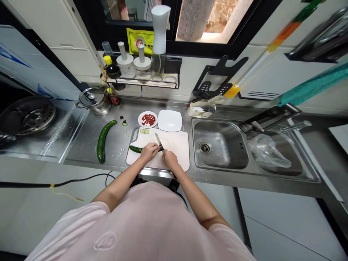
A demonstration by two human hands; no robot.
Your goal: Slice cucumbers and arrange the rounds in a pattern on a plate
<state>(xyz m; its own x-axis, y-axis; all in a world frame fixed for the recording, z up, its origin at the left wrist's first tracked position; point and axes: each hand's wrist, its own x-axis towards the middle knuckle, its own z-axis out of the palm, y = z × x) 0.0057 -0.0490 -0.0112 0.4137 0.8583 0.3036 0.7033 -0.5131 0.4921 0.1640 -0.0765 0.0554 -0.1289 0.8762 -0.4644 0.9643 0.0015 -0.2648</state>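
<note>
A dark green cucumber (135,149) lies across the white cutting board (179,145). My left hand (149,151) is closed over it near its right end, fingers pressed on the skin. Gripped in my right hand (170,159) is a kitchen knife (158,139), its blade pointing up and left beside my left fingertips, at the cucumber's right end. The exact contact of blade and cucumber is too small to make out. Several pale cucumber slices (144,131) rest at the board's upper left. A second, whole cucumber (104,140) lies on the steel counter to the left.
Behind the board stand a plate of chopped red pieces (148,119) and a white square plate (170,120). Cucumber scraps (124,123) and a lidded pot (94,100) are to the left. At right is a sink (221,145) with a plastic bag (268,150) in its second basin.
</note>
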